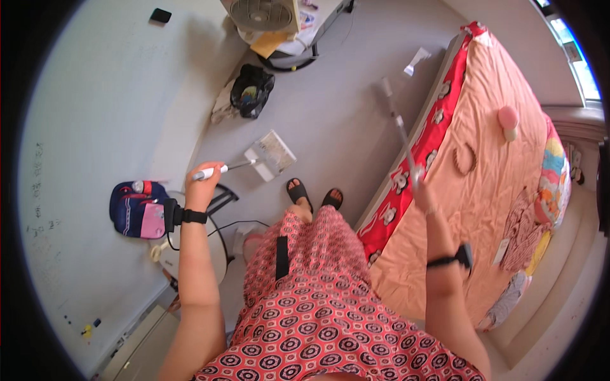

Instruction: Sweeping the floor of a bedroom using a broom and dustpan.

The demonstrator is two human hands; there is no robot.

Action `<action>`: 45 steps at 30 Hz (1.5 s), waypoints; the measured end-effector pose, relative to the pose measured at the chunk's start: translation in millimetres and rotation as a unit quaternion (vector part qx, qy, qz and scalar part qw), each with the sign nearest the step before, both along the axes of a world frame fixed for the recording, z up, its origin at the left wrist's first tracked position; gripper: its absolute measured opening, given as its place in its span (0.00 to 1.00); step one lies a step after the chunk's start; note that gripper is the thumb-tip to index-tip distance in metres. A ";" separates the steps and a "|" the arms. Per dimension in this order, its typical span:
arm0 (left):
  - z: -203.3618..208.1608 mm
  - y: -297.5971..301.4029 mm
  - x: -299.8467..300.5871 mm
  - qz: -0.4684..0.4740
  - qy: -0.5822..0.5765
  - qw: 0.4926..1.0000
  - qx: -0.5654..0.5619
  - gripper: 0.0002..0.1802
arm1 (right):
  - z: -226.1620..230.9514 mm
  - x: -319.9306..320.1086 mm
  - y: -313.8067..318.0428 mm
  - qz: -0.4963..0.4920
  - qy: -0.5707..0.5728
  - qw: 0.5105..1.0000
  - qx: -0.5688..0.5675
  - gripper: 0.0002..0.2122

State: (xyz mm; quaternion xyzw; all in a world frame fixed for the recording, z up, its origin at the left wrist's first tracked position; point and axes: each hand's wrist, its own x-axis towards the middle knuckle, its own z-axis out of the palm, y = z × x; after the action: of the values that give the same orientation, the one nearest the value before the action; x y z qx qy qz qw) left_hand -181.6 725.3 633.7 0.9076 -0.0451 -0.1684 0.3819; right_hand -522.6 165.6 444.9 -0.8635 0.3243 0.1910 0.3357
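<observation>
My left hand (202, 187) is closed around the white and grey handle of a long-handled dustpan (262, 166). The pan is white, with bits of debris inside, and hangs over or rests on the floor left of my feet; I cannot tell which. On the right, my right hand (422, 193) grips a thin-handled broom (401, 130), smeared by motion. Its stick slants away from me along the bed's edge, and its far end is blurred. A white piece of litter (417, 61) lies on the grey floor beyond that end.
A bed (476, 165) with peach sheet and red side borders the right. Ahead stand a black rubbish bag (252, 92) and a table with a box fan (260, 14). By the left wall are a navy and pink backpack (138, 209) and a round stool (210, 254).
</observation>
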 end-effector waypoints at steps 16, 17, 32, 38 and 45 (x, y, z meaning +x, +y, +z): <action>-39.4 42.4 -46.8 0.062 0.014 0.998 -0.018 0.10 | 105.1 -81.9 279.5 0.210 0.196 0.956 0.059 0.26; -36.9 47.1 -46.7 0.067 0.014 0.996 -0.050 0.10 | 114.1 -83.5 283.9 0.189 0.175 0.962 0.088 0.26; 3.7 159.8 -66.8 0.085 -0.025 0.995 -0.047 0.08 | 100.9 90.0 320.2 0.128 0.081 0.987 -0.047 0.24; -15.6 177.4 -67.8 0.111 -0.004 0.994 -0.007 0.08 | 77.0 74.8 370.1 0.171 0.159 0.972 -0.033 0.20; -17.5 191.6 -76.6 0.012 0.012 1.000 -0.022 0.11 | 145.3 -12.6 375.6 0.219 0.141 0.964 0.059 0.24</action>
State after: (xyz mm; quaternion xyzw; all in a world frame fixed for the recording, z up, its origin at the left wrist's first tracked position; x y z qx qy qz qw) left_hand -258.3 917.0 616.2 0.8974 -0.0333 -0.1740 0.4040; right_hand -535.2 541.2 590.2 -0.8563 0.1593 0.3986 0.2872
